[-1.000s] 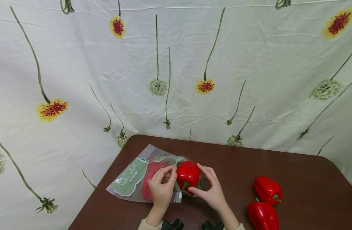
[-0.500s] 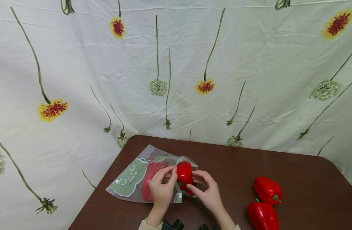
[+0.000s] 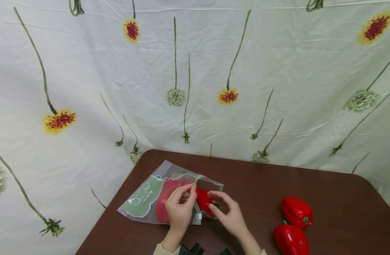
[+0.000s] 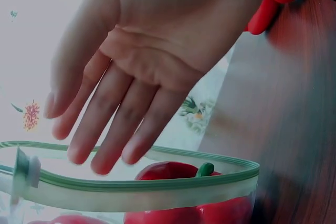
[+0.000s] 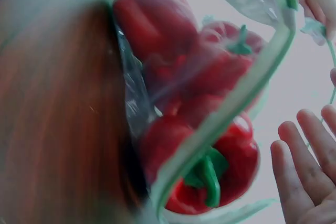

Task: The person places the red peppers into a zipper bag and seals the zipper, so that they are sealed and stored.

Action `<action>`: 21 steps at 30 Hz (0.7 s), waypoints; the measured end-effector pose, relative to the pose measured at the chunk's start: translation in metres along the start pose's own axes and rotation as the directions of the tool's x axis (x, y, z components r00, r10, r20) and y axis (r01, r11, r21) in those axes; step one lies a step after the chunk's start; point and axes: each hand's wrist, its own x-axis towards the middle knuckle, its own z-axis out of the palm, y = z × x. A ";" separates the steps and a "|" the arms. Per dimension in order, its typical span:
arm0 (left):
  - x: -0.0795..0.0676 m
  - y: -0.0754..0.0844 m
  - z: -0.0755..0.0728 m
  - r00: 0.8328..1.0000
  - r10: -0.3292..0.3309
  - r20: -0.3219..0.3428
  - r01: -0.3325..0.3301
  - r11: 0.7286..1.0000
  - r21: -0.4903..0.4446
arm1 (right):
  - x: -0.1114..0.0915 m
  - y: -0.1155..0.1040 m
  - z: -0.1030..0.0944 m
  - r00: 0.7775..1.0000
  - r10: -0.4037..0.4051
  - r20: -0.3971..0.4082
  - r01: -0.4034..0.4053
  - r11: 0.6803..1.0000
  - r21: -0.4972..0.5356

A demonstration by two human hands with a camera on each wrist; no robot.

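Note:
A clear zip bag with a green print lies at the table's left, its mouth facing right. Several red bell peppers are inside, one pepper just within the mouth, its green stem visible in the right wrist view. My left hand pinches the bag's rim between thumb and fingertips. My right hand is at the bag's mouth beside that pepper. In the left wrist view the right hand shows its palm with extended fingers, holding nothing, above the green zip edge.
Two loose red peppers, one behind the other, lie on the brown table to the right. A white slider sits at the near end of the zip. Behind the table hangs a flowered cloth.
My right hand has moved left and pushed a bell pepper into the bag, then let go of it. The bag's mouth has spread to the right. My left hand has stayed on the rim.

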 end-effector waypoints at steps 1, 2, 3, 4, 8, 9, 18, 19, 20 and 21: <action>0.000 0.001 0.000 1.000 -0.001 0.000 0.001 1.000 0.000 | 0.001 -0.002 -0.002 1.000 0.008 -0.015 -0.008 1.000 -0.002; 0.001 0.001 0.000 1.000 0.005 -0.001 -0.005 1.000 0.002 | 0.001 -0.005 -0.005 0.999 0.017 -0.030 -0.017 1.000 -0.004; 0.001 0.001 0.000 1.000 0.005 -0.002 -0.005 1.000 0.002 | 0.002 -0.009 -0.007 0.999 0.023 -0.042 -0.023 1.000 -0.007; 0.001 0.001 0.000 1.000 0.009 -0.003 -0.009 1.000 0.003 | 0.003 -0.013 -0.009 0.998 0.027 -0.055 -0.028 1.000 -0.015; 0.000 0.000 0.000 1.000 0.014 -0.003 -0.014 1.000 -0.004 | 0.007 -0.030 -0.018 0.993 0.023 -0.113 -0.028 0.999 -0.041; 0.000 -0.001 0.000 1.000 0.015 -0.005 -0.015 1.000 -0.004 | 0.008 -0.033 -0.020 0.992 0.018 -0.128 -0.025 0.998 -0.049; 0.001 0.000 0.000 1.000 0.024 0.000 -0.024 1.000 -0.003 | 0.007 -0.017 -0.054 0.961 0.047 -0.274 -0.067 0.996 -0.063; 0.001 0.000 0.000 1.000 0.023 0.001 -0.023 1.000 -0.002 | 0.006 -0.015 -0.059 0.954 0.064 -0.292 -0.087 0.994 -0.067; 0.001 0.001 0.000 1.000 0.022 0.001 -0.022 1.000 -0.001 | 0.006 -0.015 -0.064 0.948 0.077 -0.310 -0.104 0.992 -0.073; 0.001 0.001 0.000 1.000 0.020 0.002 -0.020 1.000 0.000 | 0.005 -0.015 -0.069 0.941 0.089 -0.327 -0.122 0.989 -0.082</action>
